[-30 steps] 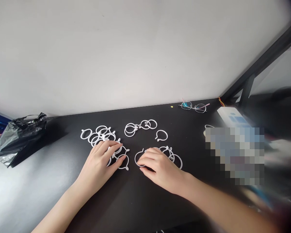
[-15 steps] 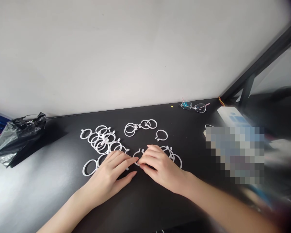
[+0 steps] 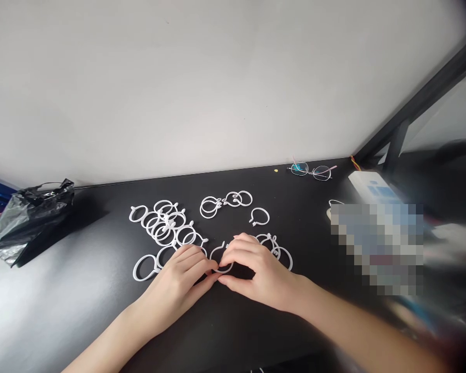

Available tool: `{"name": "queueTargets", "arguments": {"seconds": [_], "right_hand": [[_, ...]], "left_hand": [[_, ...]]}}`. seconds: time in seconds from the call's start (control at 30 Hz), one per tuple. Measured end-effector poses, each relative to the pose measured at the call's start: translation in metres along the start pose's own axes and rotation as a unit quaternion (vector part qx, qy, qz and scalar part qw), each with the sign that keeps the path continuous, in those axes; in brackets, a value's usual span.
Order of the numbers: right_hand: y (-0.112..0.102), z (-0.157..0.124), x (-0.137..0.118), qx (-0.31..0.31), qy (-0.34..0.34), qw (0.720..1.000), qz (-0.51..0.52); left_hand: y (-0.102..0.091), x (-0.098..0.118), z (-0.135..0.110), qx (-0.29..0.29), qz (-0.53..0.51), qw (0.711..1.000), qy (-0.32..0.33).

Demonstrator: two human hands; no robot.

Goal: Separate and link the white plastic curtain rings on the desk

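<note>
A white plastic curtain ring [image 3: 222,271], with a gap at its far side, is between my two hands near the middle of the black table. My left hand [image 3: 184,274] pinches its near edge between thumb and index finger. From the other side, my right hand [image 3: 256,264] has its fingers curled over the same ring, with the thumb below its near edge. The fingers hide part of the ring's right side. More white rings [image 3: 165,233] lie overlapping beyond and left of my left hand. Others [image 3: 283,259] are partly covered behind my right hand.
Several rings [image 3: 209,207] lie farther back, and a single open ring [image 3: 260,216] sits right of them. Eyeglasses [image 3: 321,173] rest near the wall. A black plastic bag [image 3: 34,223] stands at left; a white box [image 3: 373,184] is at right, beside a blurred-out area.
My left thumb and index finger have closed on the ring. The ring has come slightly nearer to me, and my right thumb has spread away from the index finger.
</note>
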State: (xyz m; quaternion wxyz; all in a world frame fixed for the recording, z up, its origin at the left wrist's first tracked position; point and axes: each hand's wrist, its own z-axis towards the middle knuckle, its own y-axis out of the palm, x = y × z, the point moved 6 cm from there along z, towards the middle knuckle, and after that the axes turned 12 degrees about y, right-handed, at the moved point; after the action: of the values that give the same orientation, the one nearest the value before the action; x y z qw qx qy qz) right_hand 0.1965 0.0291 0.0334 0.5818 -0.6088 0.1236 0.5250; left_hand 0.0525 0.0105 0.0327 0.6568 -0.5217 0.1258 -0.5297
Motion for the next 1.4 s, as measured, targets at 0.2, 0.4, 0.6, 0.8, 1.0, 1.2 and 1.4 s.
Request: {"name": "queueTargets", "arguments": {"seconds": [0.2,0.4,0.6,0.8,1.0,1.2,1.4], "right_hand": [[-0.0071,-0.0012,-0.0044,0.033,-0.004,0.999,0.009],[-0.0069,-0.0027,-0.0028,0.029,0.005,0.999,0.014],[-0.0061,-0.0022,-0.0027,0.02,-0.001,0.999,0.03],[-0.0063,-0.0024,-0.0054,0.017,-0.01,0.999,0.049],[-0.0039,-0.0038,-0.003,-0.007,0.008,0.999,0.032],[-0.0006,-0.0038,-0.0006,-0.026,0.016,0.998,0.047],[0.0019,-0.0041,-0.0011,-0.041,0.011,0.999,0.024]], "left_hand": [[-0.0037,-0.0033,-0.0013,0.014,0.004,1.0,-0.018],[-0.0057,-0.0022,-0.002,0.006,-0.004,0.999,-0.032],[-0.0024,-0.001,-0.002,-0.02,-0.007,1.0,-0.015],[-0.0039,0.0002,-0.0013,-0.025,-0.005,1.0,-0.008],[-0.0061,0.002,0.0023,-0.014,-0.008,1.0,-0.001],[-0.0059,0.0026,0.0026,-0.021,-0.005,1.0,-0.001],[-0.0052,0.0024,0.0026,-0.026,-0.005,1.0,-0.005]]}}
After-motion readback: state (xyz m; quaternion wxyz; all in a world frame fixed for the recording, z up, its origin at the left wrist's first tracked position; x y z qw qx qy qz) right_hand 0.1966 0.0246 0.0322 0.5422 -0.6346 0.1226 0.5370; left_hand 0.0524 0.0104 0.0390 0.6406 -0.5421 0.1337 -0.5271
